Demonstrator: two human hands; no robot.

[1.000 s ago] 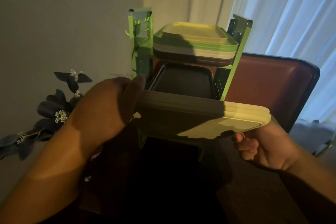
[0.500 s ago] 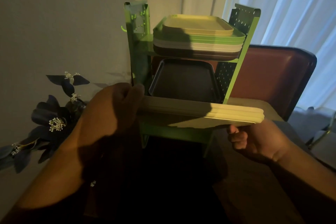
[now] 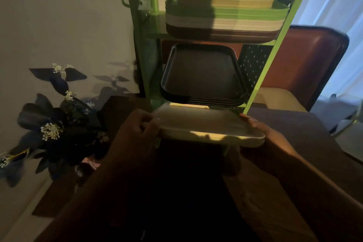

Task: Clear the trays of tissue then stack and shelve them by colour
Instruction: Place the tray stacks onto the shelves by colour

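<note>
Got the pale trays [image 3: 204, 124] level between my hands at the rack's [image 3: 263, 76] bottom slot, left hand [image 3: 137, 129] clenched on one edge, right [image 3: 261, 129] cupping the other.

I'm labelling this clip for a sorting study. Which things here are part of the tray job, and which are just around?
Part of the job:
- pale trays held by left hand and right hand
- black trays
- mixed stack on top
- green rack

Just around:
- dark flowers
- brown chair
- curtain
</note>
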